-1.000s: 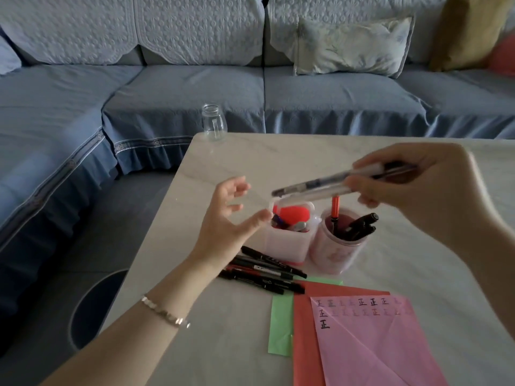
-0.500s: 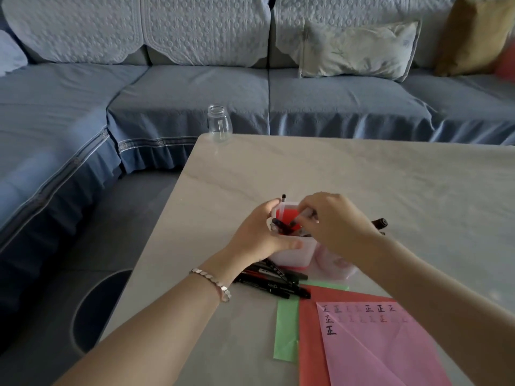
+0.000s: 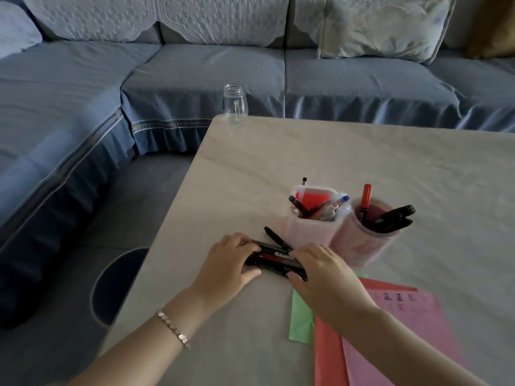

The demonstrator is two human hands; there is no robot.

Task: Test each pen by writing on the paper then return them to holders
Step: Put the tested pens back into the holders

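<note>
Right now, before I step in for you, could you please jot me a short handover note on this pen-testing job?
Left hand and right hand: each grips one end of the bundle of black markers lying on the pale table.
Clear square plastic holder and round pink holder stand just behind, both with pens in.
Done: test characters on the pink paper sheet.
Left: the bundle goes into a holder; whether it was tested, I cannot tell.

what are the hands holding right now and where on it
The bundle of black markers lying on the table: the left hand grips its left end, the right hand its right end.
</note>
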